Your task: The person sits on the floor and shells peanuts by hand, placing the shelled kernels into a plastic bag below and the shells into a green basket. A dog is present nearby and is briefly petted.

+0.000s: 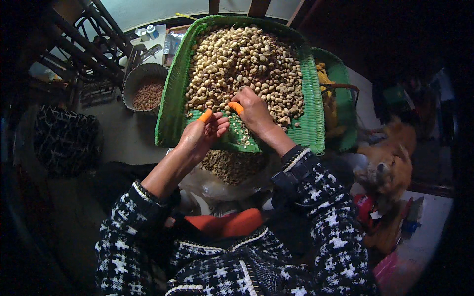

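Note:
A heap of unshelled peanuts fills the upper part of a green woven tray. My left hand hovers at the tray's lower left, palm turned up and fingers loosely curled, an orange cover on its thumb; whether it holds something I cannot tell. At the heap's lower edge my right hand reaches into the peanuts with its fingertips bent, also with an orange cover on the thumb. Its fingertips are partly hidden. Small bits of shell lie on the tray between the hands.
Left of the tray stands a basket with shelled peanuts. Below the tray's near edge, a plastic bag holds empty shells. A second green tray and a brown dog are on the right. A patterned stool stands left.

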Motion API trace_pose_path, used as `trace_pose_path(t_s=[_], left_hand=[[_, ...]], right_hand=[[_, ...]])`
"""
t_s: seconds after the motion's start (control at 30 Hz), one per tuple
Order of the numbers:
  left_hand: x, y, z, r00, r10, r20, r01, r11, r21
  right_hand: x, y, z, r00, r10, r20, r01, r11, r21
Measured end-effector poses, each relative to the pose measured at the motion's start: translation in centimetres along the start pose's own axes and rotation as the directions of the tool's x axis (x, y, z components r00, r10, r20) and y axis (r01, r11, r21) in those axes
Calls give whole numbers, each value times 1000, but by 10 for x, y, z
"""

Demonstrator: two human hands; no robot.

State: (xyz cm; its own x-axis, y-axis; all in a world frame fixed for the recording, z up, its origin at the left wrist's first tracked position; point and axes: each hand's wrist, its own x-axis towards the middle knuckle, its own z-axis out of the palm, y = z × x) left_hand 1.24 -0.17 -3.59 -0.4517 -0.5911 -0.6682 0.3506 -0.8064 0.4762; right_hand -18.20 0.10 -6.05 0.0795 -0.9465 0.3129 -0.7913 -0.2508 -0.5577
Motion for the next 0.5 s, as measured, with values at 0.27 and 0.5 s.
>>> trace_pose_path(t_s=[0.27,0.5], left_hand=[[-2,0,-3,1000,17,-18,-16,1000,23],[-4,2,0,999,6,-32,-5,1000,27]], right_hand=[[21,1,-38,794,335,507,-564,96,820],[15,-6,-15,988,155,-25,-153,985,75]])
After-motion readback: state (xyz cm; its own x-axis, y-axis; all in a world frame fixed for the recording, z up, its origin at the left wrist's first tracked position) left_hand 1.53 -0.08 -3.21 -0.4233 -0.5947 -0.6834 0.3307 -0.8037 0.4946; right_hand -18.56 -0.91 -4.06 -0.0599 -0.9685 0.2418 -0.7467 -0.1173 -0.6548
